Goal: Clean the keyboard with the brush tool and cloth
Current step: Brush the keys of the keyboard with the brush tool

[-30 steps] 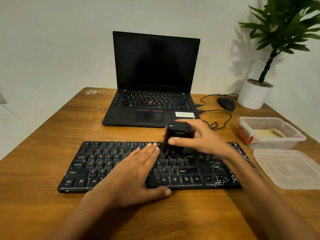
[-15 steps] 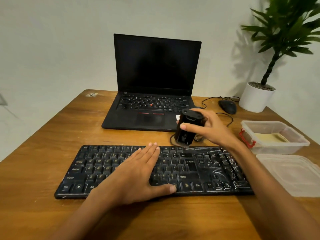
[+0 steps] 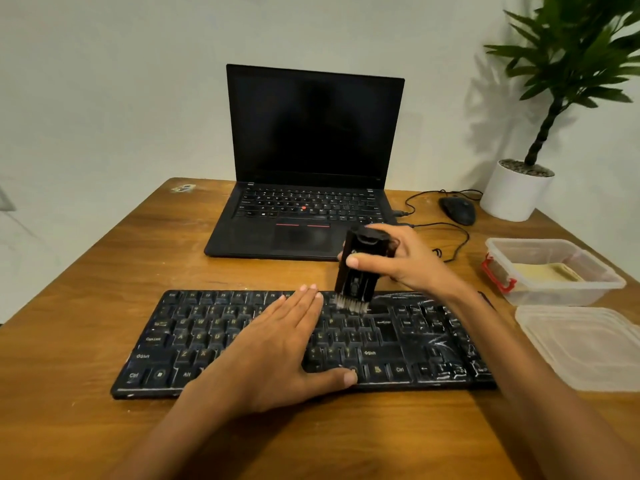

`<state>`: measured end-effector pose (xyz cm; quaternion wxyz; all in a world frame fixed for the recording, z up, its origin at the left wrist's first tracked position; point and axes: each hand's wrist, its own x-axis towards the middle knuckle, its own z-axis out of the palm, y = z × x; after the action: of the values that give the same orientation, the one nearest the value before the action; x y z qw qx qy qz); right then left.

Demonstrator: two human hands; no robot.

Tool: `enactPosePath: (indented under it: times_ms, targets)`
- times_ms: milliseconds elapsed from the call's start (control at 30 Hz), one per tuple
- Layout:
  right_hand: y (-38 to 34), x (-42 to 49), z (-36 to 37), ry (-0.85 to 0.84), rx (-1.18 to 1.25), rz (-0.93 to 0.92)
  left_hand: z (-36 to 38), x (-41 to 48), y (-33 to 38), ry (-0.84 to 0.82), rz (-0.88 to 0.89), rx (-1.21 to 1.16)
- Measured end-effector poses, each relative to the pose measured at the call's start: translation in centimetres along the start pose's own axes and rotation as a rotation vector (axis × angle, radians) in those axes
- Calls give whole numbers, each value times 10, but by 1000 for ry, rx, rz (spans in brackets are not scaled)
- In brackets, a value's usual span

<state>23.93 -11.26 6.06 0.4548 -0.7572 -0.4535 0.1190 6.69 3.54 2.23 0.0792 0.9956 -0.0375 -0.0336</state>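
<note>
while the left hand [image 3: 277,344] presses flat on the keyboard [image 3: 398,341], the right hand [image 3: 412,265] grips the brush tool [image 3: 356,285] upright.

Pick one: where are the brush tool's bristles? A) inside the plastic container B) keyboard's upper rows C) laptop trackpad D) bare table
B: the right hand holds the brush tool upright, bristles down on the upper rows of the keyboard, just right of the flat left hand.

Presses left hand [image 3: 277,348] flat on the black keyboard [image 3: 207,327] on the table [image 3: 104,271]. Grips the brush tool [image 3: 358,268] upright in right hand [image 3: 412,265], bristles [image 3: 351,304] touching the upper key rows just beside the left fingers [image 3: 306,303].
</note>
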Motion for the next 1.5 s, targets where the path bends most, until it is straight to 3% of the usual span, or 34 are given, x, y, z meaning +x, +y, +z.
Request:
enactPosePath:
  times_ms: [100,233,367,467,567,667,767,967,1133,1267,1400,1500]
  targets:
    - [-7,7,7,104,37,-48,1,-1,2,21,-13,-9]
    - [-9,1,12,-74,25,-59,0,-3,1,25,-56,1]
    - [-3,-17,-31,-37,-75,43,2,-4,3,18,-96,26]
    - [-15,-12,-24,-16,-19,-22,1,-3,4,12,-106,35]
    - [-22,-1,12,-111,7,-55,0,-3,5,11,-119,12]
    - [-23,-1,0,-181,-111,-27,0,-4,4,8,-118,8]
    - [-23,-3,-25,-149,-144,31,0,-5,5,2,-115,7]
    - [-29,-11,3,-194,-86,-23,-2,-4,4,-5,-120,4]
    - [-34,-23,-15,-102,-35,-6,-1,-4,5,-16,-121,-1]
    - [-36,-31,13,-221,-4,-54,-2,-4,4,-5,-125,5]
    - [-45,-40,-13,-185,-55,31,-3,-4,6,-26,-131,-12]
    - [-53,-38,1,-193,-35,-28,-4,-4,6,-33,-129,-24]
